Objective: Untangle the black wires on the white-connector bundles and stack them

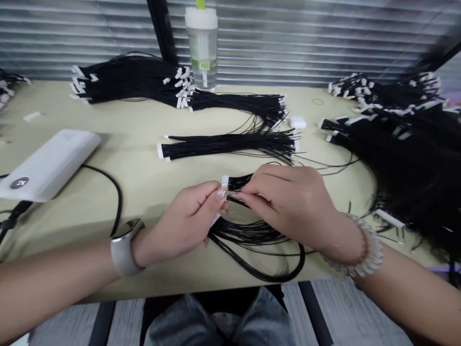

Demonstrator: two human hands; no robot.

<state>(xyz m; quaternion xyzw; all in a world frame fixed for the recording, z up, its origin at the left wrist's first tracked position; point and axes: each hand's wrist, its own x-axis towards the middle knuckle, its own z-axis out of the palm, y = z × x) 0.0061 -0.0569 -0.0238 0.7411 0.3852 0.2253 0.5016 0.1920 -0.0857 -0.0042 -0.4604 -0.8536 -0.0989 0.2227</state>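
My left hand (pixel 196 211) pinches a white plug connector (pixel 225 181) between thumb and fingers. Black wires (pixel 237 182) run from that connector to the right. Close beside it, my right hand (pixel 288 202) is closed, thumb and forefinger pressed together on a thin black wire near the connector. Whether the wire's tip sits inside the connector I cannot tell. Below both hands a looped bundle of black wires (pixel 252 233) with a thicker black cable (pixel 268 278) curves over the table; another white piece shows under my left fingers, partly hidden.
Behind my hands lies a flat wire bundle (pixel 230 145) with white connectors. Farther back are more wire bundles (pixel 133 79) and a water bottle (pixel 202 53). A white power bank (pixel 52 163) stands left, with its cable. A large wire heap (pixel 414 158) fills the right side.
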